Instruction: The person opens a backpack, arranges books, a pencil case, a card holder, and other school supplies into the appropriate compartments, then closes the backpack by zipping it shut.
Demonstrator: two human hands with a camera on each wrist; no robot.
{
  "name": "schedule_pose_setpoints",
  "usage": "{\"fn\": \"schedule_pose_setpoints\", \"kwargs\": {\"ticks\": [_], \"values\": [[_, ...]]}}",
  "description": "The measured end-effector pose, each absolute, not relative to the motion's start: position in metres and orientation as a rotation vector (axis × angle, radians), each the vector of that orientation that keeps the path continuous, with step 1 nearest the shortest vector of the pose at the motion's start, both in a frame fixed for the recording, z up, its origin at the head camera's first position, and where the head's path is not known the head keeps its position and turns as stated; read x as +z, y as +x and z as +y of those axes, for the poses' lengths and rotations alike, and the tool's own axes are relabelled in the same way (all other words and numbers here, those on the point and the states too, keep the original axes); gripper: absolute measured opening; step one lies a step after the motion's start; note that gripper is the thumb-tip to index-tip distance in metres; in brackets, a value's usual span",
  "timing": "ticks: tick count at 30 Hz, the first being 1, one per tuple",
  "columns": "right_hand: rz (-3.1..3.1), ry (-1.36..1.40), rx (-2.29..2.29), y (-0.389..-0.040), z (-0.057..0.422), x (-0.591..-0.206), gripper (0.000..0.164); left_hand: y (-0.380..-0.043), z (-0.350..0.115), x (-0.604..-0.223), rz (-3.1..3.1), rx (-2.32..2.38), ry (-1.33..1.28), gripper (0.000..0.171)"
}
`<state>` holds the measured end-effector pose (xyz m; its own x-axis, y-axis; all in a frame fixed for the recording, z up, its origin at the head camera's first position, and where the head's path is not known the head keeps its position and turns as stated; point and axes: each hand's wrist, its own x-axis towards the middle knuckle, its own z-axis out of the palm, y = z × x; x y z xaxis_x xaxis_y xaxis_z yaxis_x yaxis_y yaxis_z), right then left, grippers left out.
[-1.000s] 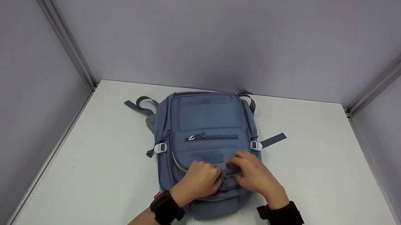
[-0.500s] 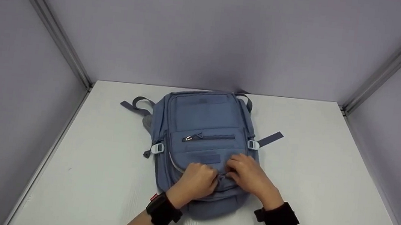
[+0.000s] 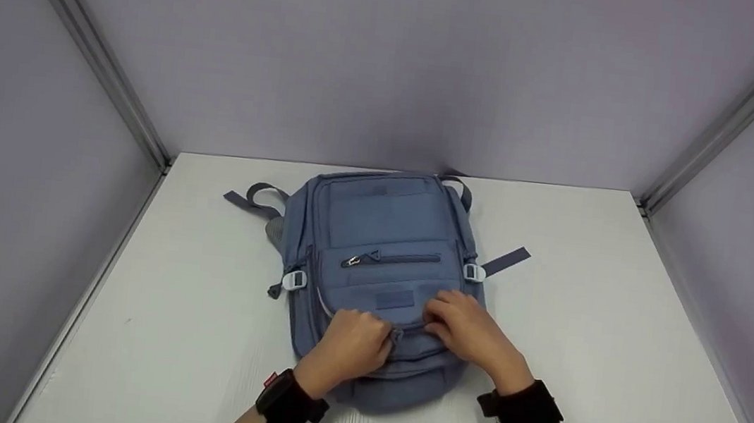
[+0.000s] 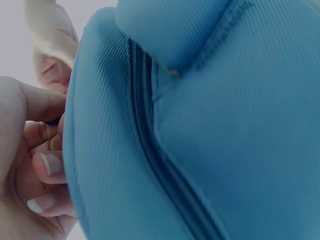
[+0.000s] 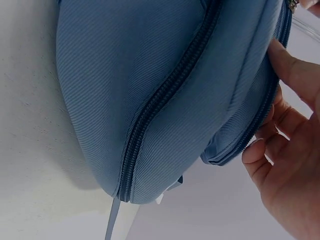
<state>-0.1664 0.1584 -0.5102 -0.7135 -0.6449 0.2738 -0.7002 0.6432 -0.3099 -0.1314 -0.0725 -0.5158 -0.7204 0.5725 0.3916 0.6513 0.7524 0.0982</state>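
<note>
A blue backpack [image 3: 387, 216] lies flat on the white table, front side up. At its lower front pocket, my left hand [image 3: 351, 342] pinches a dark zipper pull [image 3: 396, 336]; in the left wrist view only a dark sliver of it shows between thumb and finger. My right hand [image 3: 470, 330] grips the pocket's edge to the right of the left hand. From the right wrist view, thumb and curled fingers hold the fabric along a zipper [image 5: 260, 117], and the metal slider [image 5: 293, 5] sits near the other hand's fingertips.
Higher on the bag, a short zipper [image 3: 391, 261] crosses the front. White buckles [image 3: 295, 280] sit at both sides. Loose straps [image 3: 507, 261] spread onto the table [image 3: 588, 349]. Grey panels [image 3: 394, 64] wall the table at the back and both sides.
My left hand has slid left and slightly toward me along the pocket's zipper with the zipper pull. The right hand has closed on the pocket edge. The view has shifted slightly.
</note>
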Motion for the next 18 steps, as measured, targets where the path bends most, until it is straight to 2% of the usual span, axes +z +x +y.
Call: {"fn": "schedule_pose_setpoints", "kwargs": {"ticks": [13,18], "values": [[-2.763,1.102,0.622,-0.167,0.16,-0.51,0.017,-0.126,-0.091,-0.516,-2.649,-0.42,-0.883,0.034],[-2.793,1.083,0.633,-0.168,0.161,-0.508,0.015,-0.125,-0.104,-0.516,-2.637,-0.484,-0.846,0.038]]}}
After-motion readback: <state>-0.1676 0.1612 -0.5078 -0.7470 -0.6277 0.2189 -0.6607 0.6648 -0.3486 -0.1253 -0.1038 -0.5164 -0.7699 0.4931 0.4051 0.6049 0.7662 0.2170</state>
